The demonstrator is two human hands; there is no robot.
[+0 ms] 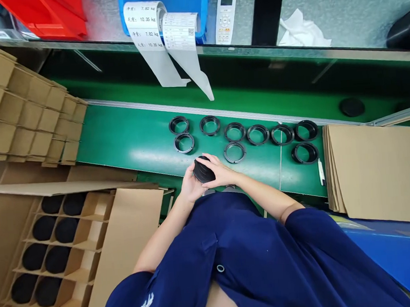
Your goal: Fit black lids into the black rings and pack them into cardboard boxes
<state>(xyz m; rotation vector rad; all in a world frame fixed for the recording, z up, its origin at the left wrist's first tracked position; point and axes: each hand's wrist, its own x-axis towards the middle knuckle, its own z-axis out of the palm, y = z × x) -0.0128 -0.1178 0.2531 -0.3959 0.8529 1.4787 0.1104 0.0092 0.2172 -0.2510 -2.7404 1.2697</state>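
Observation:
Close to my body, at the front edge of the green bench, both hands are around a round black cap (pixel 204 170). My left hand (pixel 190 185) cups it from the left and below. From the right, my right hand (pixel 220 169) grips its rim with fingers over the top. Whatever lies under the cap is hidden. Beyond my hands, several black rings (pixel 235 152) stand on the bench, spread toward the right. A pair of rings (pixel 184 143) sits just past my left hand.
At lower left, an open carton with dividers (pixel 99 205) holds several black round pieces (pixel 43 229). Stacked cardboard dividers (pixel 22 105) rise behind it. Flat cardboard sheets (pixel 378 169) lie at right, near a white pen (pixel 321 172). Paper label strips (pixel 166 69) hang from the shelf.

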